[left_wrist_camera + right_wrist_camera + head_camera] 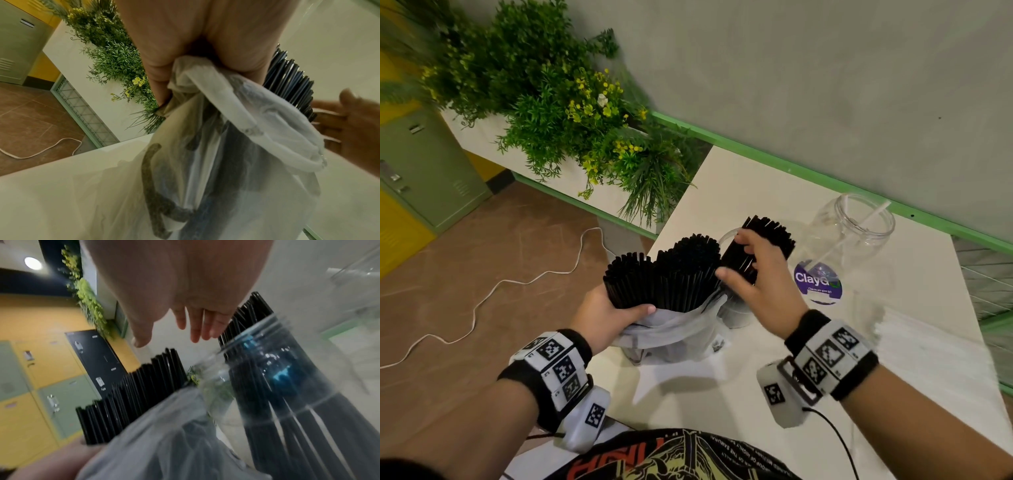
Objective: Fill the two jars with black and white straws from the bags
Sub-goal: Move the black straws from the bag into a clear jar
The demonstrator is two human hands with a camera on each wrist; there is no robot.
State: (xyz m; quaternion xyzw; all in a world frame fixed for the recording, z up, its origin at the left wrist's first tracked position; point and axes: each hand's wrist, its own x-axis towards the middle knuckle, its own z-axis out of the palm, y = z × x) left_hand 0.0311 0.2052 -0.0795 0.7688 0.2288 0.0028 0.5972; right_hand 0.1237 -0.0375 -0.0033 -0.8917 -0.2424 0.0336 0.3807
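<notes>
White table fills the lower right of the head view and carries everything; green-trimmed wall runs behind it, planter sits upper left.

Plastic bag is at frame centre, held up off the near table edge. Left hand grips it round the neck, thumb across the front, fingers wrapped behind. Probably so the black straws stand upright and fan out of the mouth for easy picking. The left wrist view shows the film bunched under that grip. The bag looks well stocked.

Labelled jar, right of centre, is clear, with its mouth open near the wall. Only a couple of white straws lean in it, so it's barely started. A blurred pale bundle at right, below that jar, may be the white-straw bag, can't confirm.

Second jar sits just beside the bag, mostly hidden by the right hand in the head view. The right wrist view shows it packed with black straws sticking out above the rim.

Right hand is over that jar's straws, fingers straight and slightly spread, thumb out toward the bag. It's pinching nothing I can see, and looks to be patting or steadying the bundle.

Judgement: the black jar is close to full and the white one is next.
</notes>
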